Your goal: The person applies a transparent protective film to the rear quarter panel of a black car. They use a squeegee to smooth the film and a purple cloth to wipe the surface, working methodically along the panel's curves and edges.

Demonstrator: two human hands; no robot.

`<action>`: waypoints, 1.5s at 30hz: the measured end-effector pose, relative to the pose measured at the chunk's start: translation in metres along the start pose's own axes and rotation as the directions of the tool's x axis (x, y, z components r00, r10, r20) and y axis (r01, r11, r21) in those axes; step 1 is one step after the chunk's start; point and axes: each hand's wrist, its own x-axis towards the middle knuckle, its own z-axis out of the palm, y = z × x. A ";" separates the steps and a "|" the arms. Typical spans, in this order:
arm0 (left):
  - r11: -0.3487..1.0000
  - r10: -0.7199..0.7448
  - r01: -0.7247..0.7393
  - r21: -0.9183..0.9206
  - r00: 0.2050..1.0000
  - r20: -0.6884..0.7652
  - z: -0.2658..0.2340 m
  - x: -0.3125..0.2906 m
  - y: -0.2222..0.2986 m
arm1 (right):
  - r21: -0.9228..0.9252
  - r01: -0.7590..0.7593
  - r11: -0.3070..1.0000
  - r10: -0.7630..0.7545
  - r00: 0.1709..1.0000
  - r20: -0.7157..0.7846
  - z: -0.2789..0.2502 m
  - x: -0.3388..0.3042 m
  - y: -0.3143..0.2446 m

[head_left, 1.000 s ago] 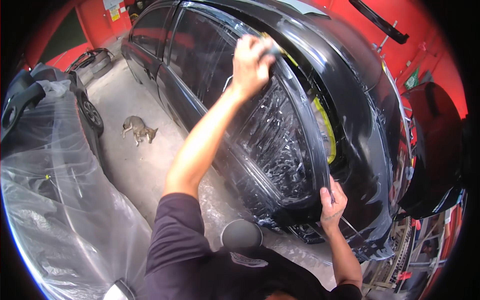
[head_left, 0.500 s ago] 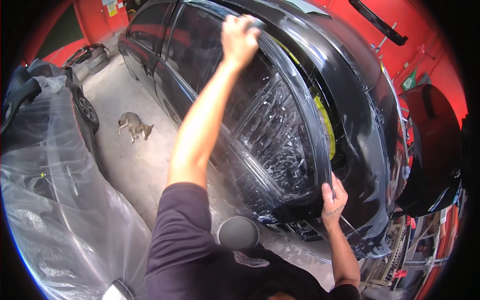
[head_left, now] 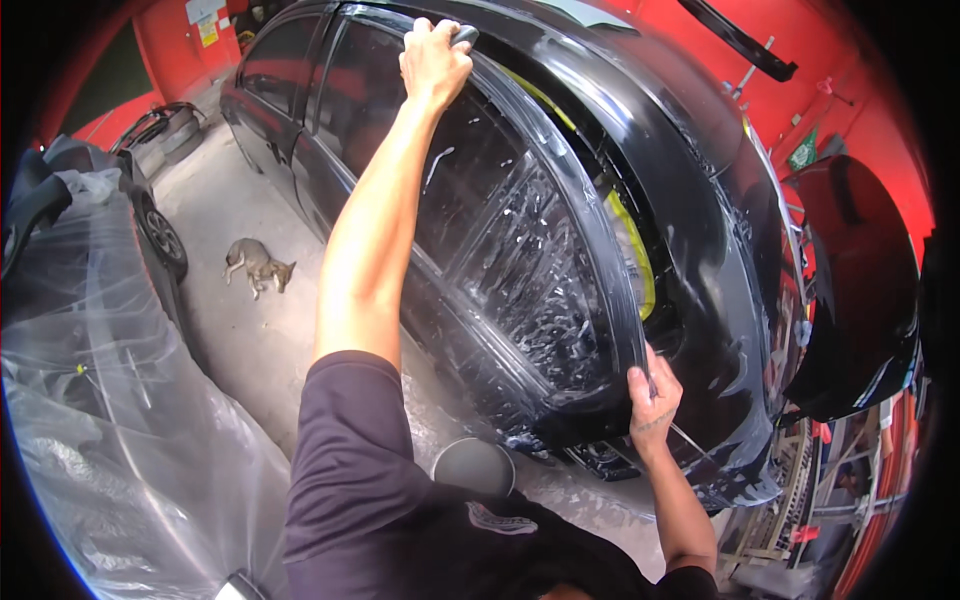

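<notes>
A black car door (head_left: 575, 190) stands ajar in front of me, its window (head_left: 530, 300) streaked with whitish wet residue. At the far upper part of its window frame, my left hand (head_left: 436, 66) is closed on a small dark grey pad (head_left: 465, 38), pressed against the frame. Lower down and nearer, my right hand (head_left: 655, 402) grips the door's rear edge, thumb on the outer side and fingers around the edge. Through the gap between door and car body (head_left: 690, 170), something yellow (head_left: 632, 255) shows.
A grey round bucket (head_left: 474, 467) stands on the floor close to me. An animal, seemingly a dog (head_left: 258, 266), lies on the concrete. At left is a car under clear plastic sheeting (head_left: 120, 400). A black panel (head_left: 855, 290) and a parts rack (head_left: 790, 490) stand at right.
My left hand has slid a little farther along the window frame, away from my right hand, with the pad. My right hand keeps its hold; the whole view has shifted slightly.
</notes>
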 end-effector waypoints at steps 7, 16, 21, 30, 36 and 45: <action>0.868 0.407 -0.373 -0.328 0.913 0.037 -0.026 -0.118 0.103 | -0.036 -0.051 0.998 0.051 0.999 0.004 -0.007 -0.006 0.001; 0.980 0.152 -0.155 -0.127 0.988 -0.036 -0.006 -0.057 0.043 | -0.027 -0.050 0.998 0.051 0.998 0.043 -0.007 -0.002 -0.004; 0.869 0.384 -0.353 -0.348 0.923 0.023 -0.026 -0.137 0.113 | -0.019 -0.081 0.997 0.082 0.996 0.037 -0.009 -0.005 -0.004; 0.940 0.162 -0.169 -0.297 0.986 -0.047 -0.015 -0.105 0.072 | 0.004 -0.071 0.997 0.071 0.997 0.009 -0.002 -0.008 -0.003; 0.904 0.308 -0.302 -0.302 0.951 -0.029 -0.022 -0.109 0.075 | -0.073 0.015 0.997 -0.014 1.000 0.009 -0.007 -0.005 -0.002; 0.932 0.271 -0.252 -0.260 0.962 0.039 -0.025 -0.133 0.114 | -0.032 -0.066 0.997 0.066 0.998 -0.025 -0.004 -0.003 0.003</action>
